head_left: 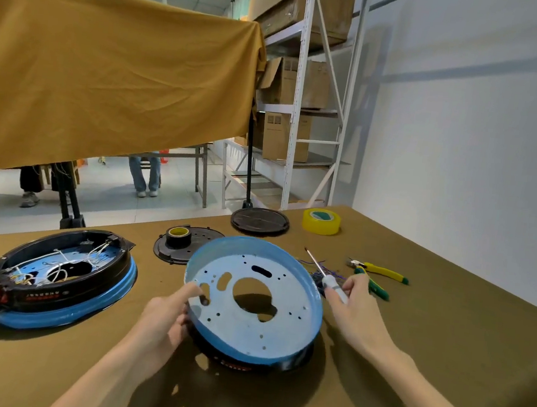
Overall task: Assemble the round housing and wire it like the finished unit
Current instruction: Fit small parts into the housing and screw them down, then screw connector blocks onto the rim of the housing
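A round blue metal housing [249,325] with a large centre hole and several small holes sits tilted on a black plastic ring [297,362] at the table's middle. My left hand [165,318] grips its left rim, thumb inside the pan. To the right, my right hand [357,307] holds a white-handled screwdriver [325,277], its tip pointing up and away. The finished unit [57,277], blue with a black ring and white wires inside, lies at the left. A bundle of thin dark wires [319,273] lies behind the housing.
Yellow-green pliers [377,274] lie right of the screwdriver. A black plate [186,244] carries a roll of black tape [178,236]. Farther back are a round black cover [260,221] and a yellow tape roll [321,221]. The table [441,370] has a brown cloth.
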Demonstrator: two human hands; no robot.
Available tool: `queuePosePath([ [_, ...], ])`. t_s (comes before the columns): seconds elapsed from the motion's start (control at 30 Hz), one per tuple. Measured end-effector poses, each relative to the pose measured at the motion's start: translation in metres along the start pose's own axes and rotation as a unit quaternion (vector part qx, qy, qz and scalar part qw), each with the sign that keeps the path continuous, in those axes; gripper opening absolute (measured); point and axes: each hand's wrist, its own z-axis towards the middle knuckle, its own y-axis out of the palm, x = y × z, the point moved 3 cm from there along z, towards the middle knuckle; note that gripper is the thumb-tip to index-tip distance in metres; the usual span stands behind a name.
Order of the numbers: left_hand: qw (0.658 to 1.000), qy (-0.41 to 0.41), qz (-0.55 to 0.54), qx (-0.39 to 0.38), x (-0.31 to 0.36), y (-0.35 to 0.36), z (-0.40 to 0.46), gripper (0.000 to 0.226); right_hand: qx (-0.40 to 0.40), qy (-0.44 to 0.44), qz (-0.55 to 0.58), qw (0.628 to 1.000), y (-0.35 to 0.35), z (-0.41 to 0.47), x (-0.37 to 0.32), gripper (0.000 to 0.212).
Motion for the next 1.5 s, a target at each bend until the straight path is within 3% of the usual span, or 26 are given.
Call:
queuePosePath([
  [0.13,0.991,0.134,0.023,0.005,0.029,-0.002,-0.004,0.02,-0.005,-0.022,-0.109,0.994,0.013,-0.011,0.018,0.026],
  [0.27,0.937,0.324,0.129,0.027,0.055,0.011,-0.017,0.036,-0.02,-0.061,-0.195,0.979,0.027,-0.014,0.025,0.029],
  [0.4,0.85,0.454,0.267,0.014,0.066,0.031,-0.032,0.069,-0.032,-0.043,-0.198,0.979,0.026,-0.001,0.025,0.033],
  [0.47,0.789,0.496,0.361,-0.023,0.06,0.037,-0.034,0.084,-0.013,0.031,-0.064,0.997,0.017,0.006,0.018,0.025],
  [0.53,0.718,0.51,0.47,-0.066,0.045,0.043,-0.035,0.097,0.019,0.101,0.126,0.987,0.01,0.009,0.005,0.014],
  [0.57,0.683,0.516,0.511,-0.08,0.035,0.044,-0.034,0.099,0.034,0.095,0.16,0.982,0.006,0.01,-0.004,0.011],
  [0.63,0.622,0.538,0.561,-0.096,0.016,0.046,-0.031,0.097,0.029,0.049,0.176,0.983,0.005,0.009,-0.024,0.013],
  [0.7,0.569,0.549,0.601,-0.115,-0.002,0.048,-0.029,0.097,-0.05,0.028,0.17,0.984,0.012,0.002,-0.044,0.024],
  [0.8,0.512,0.545,0.65,-0.138,-0.022,0.05,-0.029,0.088,-0.162,0.0,0.035,0.986,0.034,-0.009,-0.051,0.052],
  [0.9,0.52,0.537,0.649,-0.14,-0.029,0.042,-0.031,0.071,-0.174,-0.017,0.002,0.985,0.048,-0.018,-0.045,0.06],
  [1.0,0.589,0.522,0.607,-0.113,-0.022,0.03,-0.028,0.06,-0.179,-0.017,0.006,0.984,0.052,-0.017,-0.044,0.057],
  [1.03,0.594,0.524,0.602,-0.099,-0.019,0.025,-0.026,0.059,-0.191,-0.019,0.002,0.981,0.052,-0.013,-0.045,0.055],
  [1.17,0.589,0.507,0.622,-0.101,-0.015,0.015,-0.022,0.06,-0.215,-0.082,-0.037,0.973,0.046,0.0,-0.049,0.049],
  [1.23,0.59,0.497,0.627,-0.108,-0.014,0.014,-0.019,0.062,-0.151,-0.178,-0.056,0.971,0.043,-0.005,-0.054,0.038],
  [1.3,0.578,0.496,0.64,-0.106,-0.01,0.018,-0.017,0.064,-0.162,-0.275,-0.06,0.946,0.045,-0.022,-0.06,0.022],
  [1.4,0.548,0.476,0.679,-0.116,-0.005,0.024,-0.012,0.073,-0.278,-0.32,-0.121,0.898,0.055,-0.042,-0.062,0.045],
  [1.5,0.536,0.461,0.697,-0.12,-0.004,0.025,-0.007,0.075,-0.288,-0.342,-0.173,0.877,0.052,-0.038,-0.063,0.049],
])
